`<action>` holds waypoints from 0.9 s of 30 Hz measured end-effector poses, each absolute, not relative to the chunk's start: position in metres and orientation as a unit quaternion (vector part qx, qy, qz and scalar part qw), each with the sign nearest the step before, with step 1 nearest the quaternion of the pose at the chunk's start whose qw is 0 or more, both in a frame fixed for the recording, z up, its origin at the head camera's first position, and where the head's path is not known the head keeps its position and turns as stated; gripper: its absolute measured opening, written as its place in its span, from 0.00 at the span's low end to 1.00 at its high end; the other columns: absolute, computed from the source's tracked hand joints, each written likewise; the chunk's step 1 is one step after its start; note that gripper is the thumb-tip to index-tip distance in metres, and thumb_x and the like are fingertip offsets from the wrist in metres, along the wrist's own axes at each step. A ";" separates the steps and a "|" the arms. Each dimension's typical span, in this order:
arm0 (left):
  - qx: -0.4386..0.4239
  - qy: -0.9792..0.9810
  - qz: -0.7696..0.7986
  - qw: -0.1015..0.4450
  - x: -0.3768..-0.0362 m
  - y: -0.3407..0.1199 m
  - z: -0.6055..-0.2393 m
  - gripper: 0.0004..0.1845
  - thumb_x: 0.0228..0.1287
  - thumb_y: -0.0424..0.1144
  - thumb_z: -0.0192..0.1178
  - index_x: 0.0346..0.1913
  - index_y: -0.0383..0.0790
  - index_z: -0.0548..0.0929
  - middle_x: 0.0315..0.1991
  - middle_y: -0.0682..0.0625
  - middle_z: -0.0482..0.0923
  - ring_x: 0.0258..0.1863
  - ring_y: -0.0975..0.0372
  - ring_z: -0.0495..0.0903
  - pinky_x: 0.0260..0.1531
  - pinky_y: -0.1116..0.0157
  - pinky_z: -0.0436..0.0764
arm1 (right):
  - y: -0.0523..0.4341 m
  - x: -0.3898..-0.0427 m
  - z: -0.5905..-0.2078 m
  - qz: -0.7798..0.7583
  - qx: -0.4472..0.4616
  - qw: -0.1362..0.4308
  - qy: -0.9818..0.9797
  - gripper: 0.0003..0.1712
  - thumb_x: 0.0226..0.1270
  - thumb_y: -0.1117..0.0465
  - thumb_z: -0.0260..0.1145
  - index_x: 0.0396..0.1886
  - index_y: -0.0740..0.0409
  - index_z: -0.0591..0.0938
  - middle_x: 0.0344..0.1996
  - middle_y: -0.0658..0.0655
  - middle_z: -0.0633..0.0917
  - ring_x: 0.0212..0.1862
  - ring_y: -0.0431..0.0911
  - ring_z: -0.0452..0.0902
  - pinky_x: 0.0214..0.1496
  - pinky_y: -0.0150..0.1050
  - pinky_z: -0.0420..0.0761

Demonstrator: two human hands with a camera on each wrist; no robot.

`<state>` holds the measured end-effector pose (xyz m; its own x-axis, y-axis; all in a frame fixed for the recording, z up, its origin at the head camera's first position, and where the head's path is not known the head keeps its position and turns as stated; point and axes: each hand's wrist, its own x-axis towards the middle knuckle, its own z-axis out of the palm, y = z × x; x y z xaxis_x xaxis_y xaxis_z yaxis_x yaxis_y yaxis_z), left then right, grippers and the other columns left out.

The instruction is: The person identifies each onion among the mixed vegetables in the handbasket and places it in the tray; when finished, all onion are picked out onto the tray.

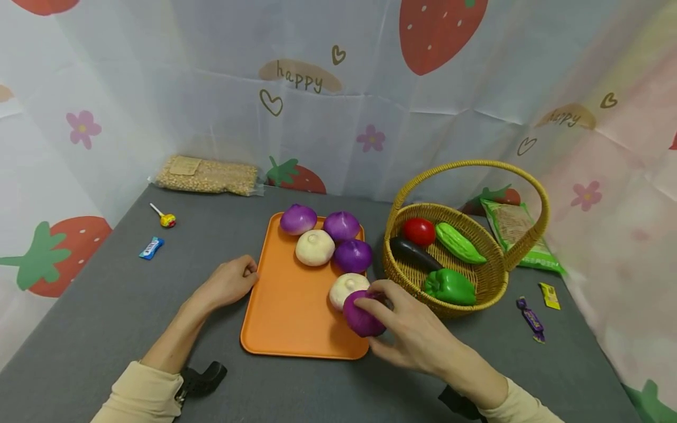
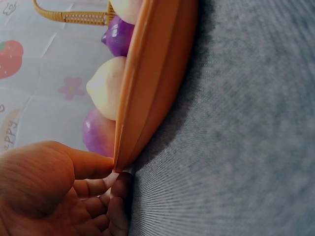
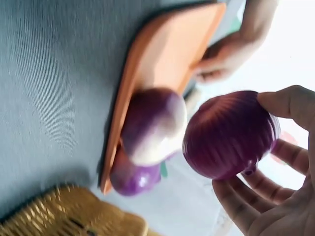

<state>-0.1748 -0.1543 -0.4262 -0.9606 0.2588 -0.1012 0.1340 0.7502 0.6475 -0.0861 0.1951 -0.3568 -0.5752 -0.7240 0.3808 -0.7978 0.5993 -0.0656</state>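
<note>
Six round onions sit on or over the orange tray (image 1: 285, 305) on the grey bench (image 1: 106, 305): three purple and two white ones rest on it, and the sixth, a purple onion (image 1: 361, 317), is held in the right hand (image 1: 409, 335) at the tray's near right corner. That hand's fingers and thumb curl round the purple onion, thumb on top, just beside a white onion (image 1: 346, 288); the right wrist view shows the fingertips (image 3: 236, 196) cupping it from below. Whether the purple onion touches the tray I cannot tell. The left hand (image 1: 227, 283) rests on the bench at the tray's left edge with fingers loosely curled, their tips touching the rim (image 2: 118, 164); it does not clasp anything. To the right of the tray, close to it, stands a wicker basket (image 1: 476, 282) with a hoop handle, holding a red tomato (image 1: 419, 231), a dark eggplant (image 1: 415, 254), a green pepper (image 1: 449, 286) and a pale green gourd (image 1: 459, 242). A lollipop (image 1: 165, 218) and a blue wrapped sweet (image 1: 151, 247) lie well apart on the left of the bench.
</note>
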 end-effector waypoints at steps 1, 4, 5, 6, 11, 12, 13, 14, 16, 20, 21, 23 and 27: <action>0.106 0.931 0.337 0.092 -0.175 -0.154 -0.426 0.09 0.70 0.37 0.51 0.41 0.34 0.77 0.28 0.48 0.76 0.25 0.60 0.72 0.29 0.65 0.69 | 0.193 -0.085 -0.359 0.112 0.439 0.156 -0.878 0.36 0.44 0.53 0.79 0.57 0.49 0.78 0.52 0.57 0.75 0.46 0.45 0.77 0.46 0.38 0.82; 0.106 0.931 0.338 0.091 -0.175 -0.154 -0.426 0.08 0.70 0.37 0.51 0.41 0.35 0.77 0.28 0.48 0.76 0.25 0.60 0.72 0.29 0.65 0.69 | 0.190 -0.083 -0.366 0.101 0.453 0.150 -0.873 0.36 0.44 0.52 0.80 0.56 0.49 0.79 0.52 0.57 0.76 0.47 0.45 0.78 0.47 0.38 0.82; 0.107 0.931 0.338 0.091 -0.175 -0.154 -0.426 0.08 0.70 0.37 0.51 0.41 0.35 0.77 0.28 0.48 0.75 0.25 0.60 0.72 0.29 0.65 0.69 | 0.189 -0.083 -0.368 0.099 0.457 0.149 -0.871 0.36 0.44 0.52 0.80 0.56 0.49 0.79 0.52 0.57 0.76 0.47 0.46 0.78 0.48 0.39 0.82; 0.106 0.931 0.338 0.091 -0.175 -0.154 -0.426 0.08 0.70 0.37 0.51 0.41 0.35 0.77 0.28 0.48 0.75 0.25 0.60 0.72 0.29 0.65 0.69 | 0.188 -0.082 -0.370 0.096 0.459 0.149 -0.871 0.36 0.44 0.52 0.80 0.56 0.49 0.79 0.52 0.57 0.76 0.47 0.46 0.78 0.48 0.39 0.81; 0.105 0.930 0.340 0.093 -0.175 -0.154 -0.426 0.08 0.70 0.37 0.51 0.41 0.35 0.77 0.28 0.48 0.75 0.25 0.60 0.72 0.29 0.65 0.69 | 0.183 -0.082 -0.378 0.082 0.464 0.130 -0.872 0.34 0.46 0.50 0.80 0.55 0.47 0.79 0.52 0.56 0.76 0.48 0.45 0.77 0.50 0.40 0.81; 0.105 0.930 0.340 0.093 -0.174 -0.154 -0.426 0.08 0.70 0.37 0.51 0.41 0.35 0.77 0.28 0.48 0.75 0.25 0.60 0.72 0.29 0.65 0.69 | 0.182 -0.082 -0.380 0.079 0.465 0.126 -0.873 0.34 0.46 0.49 0.80 0.54 0.47 0.79 0.52 0.55 0.76 0.48 0.45 0.77 0.50 0.39 0.81; 0.105 0.929 0.341 0.095 -0.174 -0.154 -0.426 0.08 0.70 0.37 0.50 0.41 0.35 0.77 0.28 0.47 0.76 0.25 0.60 0.72 0.29 0.65 0.69 | 0.181 -0.082 -0.382 0.078 0.467 0.123 -0.872 0.33 0.46 0.49 0.80 0.54 0.47 0.78 0.52 0.55 0.76 0.48 0.45 0.77 0.50 0.39 0.81; 0.105 0.929 0.342 0.095 -0.174 -0.154 -0.427 0.08 0.70 0.37 0.50 0.41 0.35 0.77 0.28 0.47 0.76 0.25 0.60 0.72 0.29 0.65 0.69 | 0.180 -0.083 -0.384 0.076 0.469 0.120 -0.872 0.33 0.46 0.49 0.81 0.54 0.47 0.78 0.52 0.55 0.76 0.48 0.45 0.77 0.50 0.39 0.81; 0.104 0.929 0.342 0.096 -0.173 -0.155 -0.428 0.08 0.70 0.37 0.50 0.41 0.35 0.77 0.28 0.47 0.76 0.25 0.60 0.72 0.29 0.65 0.69 | 0.178 -0.083 -0.388 0.072 0.473 0.120 -0.870 0.33 0.46 0.49 0.81 0.53 0.47 0.79 0.52 0.55 0.76 0.48 0.45 0.77 0.51 0.39 0.81; 0.103 0.929 0.342 0.098 -0.173 -0.155 -0.428 0.09 0.70 0.37 0.50 0.42 0.35 0.77 0.28 0.47 0.76 0.25 0.60 0.73 0.29 0.65 0.69 | 0.176 -0.083 -0.393 0.065 0.478 0.119 -0.868 0.32 0.45 0.50 0.82 0.51 0.47 0.79 0.53 0.56 0.75 0.48 0.46 0.78 0.51 0.40 0.81; 0.103 0.928 0.343 0.099 -0.173 -0.155 -0.428 0.09 0.70 0.37 0.50 0.41 0.35 0.77 0.28 0.47 0.76 0.25 0.60 0.73 0.29 0.65 0.69 | 0.176 -0.083 -0.393 0.064 0.478 0.118 -0.868 0.32 0.46 0.49 0.81 0.51 0.47 0.79 0.53 0.56 0.75 0.48 0.46 0.78 0.51 0.40 0.81; 0.103 0.928 0.345 0.098 -0.174 -0.154 -0.428 0.08 0.70 0.37 0.50 0.41 0.35 0.77 0.28 0.47 0.76 0.25 0.60 0.72 0.29 0.65 0.69 | 0.176 -0.084 -0.392 0.064 0.477 0.111 -0.870 0.30 0.48 0.50 0.79 0.52 0.48 0.80 0.54 0.56 0.75 0.49 0.46 0.78 0.51 0.39 0.81; 0.104 0.928 0.346 0.093 -0.174 -0.155 -0.427 0.08 0.70 0.37 0.51 0.41 0.35 0.77 0.27 0.48 0.76 0.25 0.60 0.72 0.29 0.65 0.69 | 0.178 -0.085 -0.387 0.071 0.478 0.094 -0.870 0.29 0.50 0.54 0.74 0.54 0.49 0.80 0.55 0.57 0.76 0.51 0.45 0.78 0.53 0.39 0.80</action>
<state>-0.1741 -0.1545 -0.4269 -0.9609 0.2581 -0.0999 0.1294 0.7382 0.6621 -0.0848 0.1776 -0.3874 -0.5246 -0.8191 0.2322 -0.8459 0.5323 -0.0333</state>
